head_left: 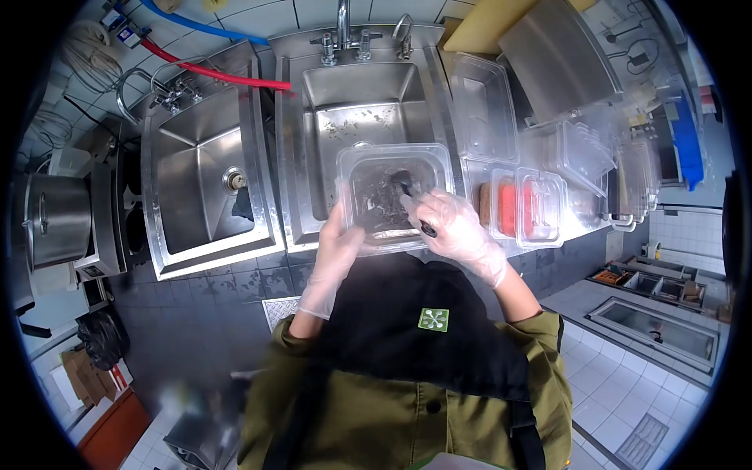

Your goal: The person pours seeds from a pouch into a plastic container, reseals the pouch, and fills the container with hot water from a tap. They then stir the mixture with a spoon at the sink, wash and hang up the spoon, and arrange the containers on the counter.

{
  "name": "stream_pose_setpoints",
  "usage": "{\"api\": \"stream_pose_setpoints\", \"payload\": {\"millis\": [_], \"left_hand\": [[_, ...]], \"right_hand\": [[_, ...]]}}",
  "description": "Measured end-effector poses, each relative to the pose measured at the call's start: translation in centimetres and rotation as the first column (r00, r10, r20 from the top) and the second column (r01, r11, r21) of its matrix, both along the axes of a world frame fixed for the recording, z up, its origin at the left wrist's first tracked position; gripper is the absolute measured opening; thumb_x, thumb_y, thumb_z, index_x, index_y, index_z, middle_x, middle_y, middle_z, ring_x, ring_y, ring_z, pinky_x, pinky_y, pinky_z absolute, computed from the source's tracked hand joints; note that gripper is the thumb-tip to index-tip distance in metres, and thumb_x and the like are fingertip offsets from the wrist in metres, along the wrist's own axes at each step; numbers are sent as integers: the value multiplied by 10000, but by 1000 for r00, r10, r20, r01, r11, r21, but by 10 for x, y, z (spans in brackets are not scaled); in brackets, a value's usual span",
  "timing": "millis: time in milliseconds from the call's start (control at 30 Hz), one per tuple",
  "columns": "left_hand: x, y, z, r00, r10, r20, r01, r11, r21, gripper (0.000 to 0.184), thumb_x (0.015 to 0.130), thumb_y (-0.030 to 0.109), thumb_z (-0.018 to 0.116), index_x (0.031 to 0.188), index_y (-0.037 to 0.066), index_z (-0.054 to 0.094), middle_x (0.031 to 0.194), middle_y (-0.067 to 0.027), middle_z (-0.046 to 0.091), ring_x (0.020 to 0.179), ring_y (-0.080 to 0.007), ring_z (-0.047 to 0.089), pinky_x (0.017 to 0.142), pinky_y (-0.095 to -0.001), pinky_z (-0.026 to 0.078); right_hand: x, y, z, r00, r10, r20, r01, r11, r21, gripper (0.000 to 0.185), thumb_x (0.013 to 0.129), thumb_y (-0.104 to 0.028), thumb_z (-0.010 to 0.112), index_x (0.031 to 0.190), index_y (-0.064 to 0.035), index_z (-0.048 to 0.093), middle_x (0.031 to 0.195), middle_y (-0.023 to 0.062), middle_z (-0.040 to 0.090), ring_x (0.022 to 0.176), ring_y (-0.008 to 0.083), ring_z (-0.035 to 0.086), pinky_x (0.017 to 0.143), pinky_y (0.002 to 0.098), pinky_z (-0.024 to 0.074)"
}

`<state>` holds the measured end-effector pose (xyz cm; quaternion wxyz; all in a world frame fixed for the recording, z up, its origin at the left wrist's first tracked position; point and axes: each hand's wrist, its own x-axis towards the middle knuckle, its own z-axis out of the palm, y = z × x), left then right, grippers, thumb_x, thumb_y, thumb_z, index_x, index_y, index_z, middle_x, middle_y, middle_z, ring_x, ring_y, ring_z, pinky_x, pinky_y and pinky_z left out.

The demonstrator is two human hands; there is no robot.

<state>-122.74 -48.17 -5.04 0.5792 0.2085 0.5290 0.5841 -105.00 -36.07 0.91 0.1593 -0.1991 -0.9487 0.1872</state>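
Observation:
A clear plastic food container (362, 168) is held tilted over the near edge of the right-hand sink, its inside facing me and dark residue visible in it. My gloved left hand (335, 252) grips the container's left side. Closed around a black-handled tool (428, 229), my gloved right hand (454, 227) is at the container's right side. The tool's dark head (401, 182) reaches into the container; I cannot tell whether it is a brush or a scraper. Dark scraps lie in the steel sink (329, 110) behind.
A second sink (196, 172) with a drain and a dark scrap is on the left. Clear containers (486, 102) stand on the right counter, near a red block-shaped item (515, 210) in a smaller tub. A red hose (227, 77) and faucet (343, 31) are at the back.

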Motion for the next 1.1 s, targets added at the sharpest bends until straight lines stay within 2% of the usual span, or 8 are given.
{"api": "stream_pose_setpoints", "payload": {"millis": [100,233,533,633,733,933,1033,1100], "left_hand": [[-1,4,5,1000,21,2,-21,1000,2,745,841,-88,419,1525,95,192,1473,-160,377,806,-146,647,664,-281,585],[0,6,5,998,53,33,-53,999,6,751,832,-105,413,1523,88,192,1494,-159,342,825,-165,654,677,-299,600],[1,4,2,1000,-2,-15,1,999,-41,734,832,-92,431,1515,87,231,1406,-137,455,792,-146,650,671,-275,582],[-3,3,1,987,-62,-146,58,998,-32,729,830,-112,340,1515,94,196,1311,-192,528,854,-265,695,720,-328,622],[-4,3,1,999,-33,-36,32,999,-30,730,830,-88,436,1513,89,245,1347,-122,504,847,-140,635,657,-269,579],[-2,-1,-5,999,-40,-32,38,998,-39,723,830,-80,436,1510,78,249,1354,-125,502,876,-150,632,647,-267,578],[0,-1,-3,993,-43,-106,41,999,-25,701,827,-101,332,1499,65,222,1279,-200,535,845,-272,694,717,-337,621],[1,-1,6,997,-42,-59,38,998,-59,713,817,-102,332,1501,63,219,1309,-192,518,877,-275,688,726,-338,620]], "right_hand": [[-9,-6,-2,998,-7,-59,-2,988,-154,342,766,-24,655,1107,-42,660,958,89,646,852,267,626,724,363,525],[-4,-14,0,991,8,-133,-66,895,-441,251,832,-77,630,1076,-43,677,904,113,671,872,304,639,754,378,520],[12,10,18,999,3,54,6,986,-167,146,787,-5,589,911,-63,639,861,101,639,842,310,625,706,410,515],[14,14,14,998,11,57,3,969,-248,173,806,-40,632,974,-48,673,888,85,672,867,314,642,756,393,533],[10,14,7,999,-44,-15,35,916,-399,208,825,-12,628,1020,-45,691,956,101,689,908,298,652,802,365,532],[-3,5,-3,993,-13,-119,-66,771,-634,190,871,-21,596,1037,-14,689,995,133,691,963,279,659,861,340,514],[0,7,-5,996,32,-88,-82,753,-653,186,880,-34,588,1035,-4,687,988,128,693,963,275,660,868,338,511],[3,10,-5,996,66,-58,-88,748,-658,181,884,-42,586,1028,0,687,979,125,695,952,273,663,863,338,514]]}}
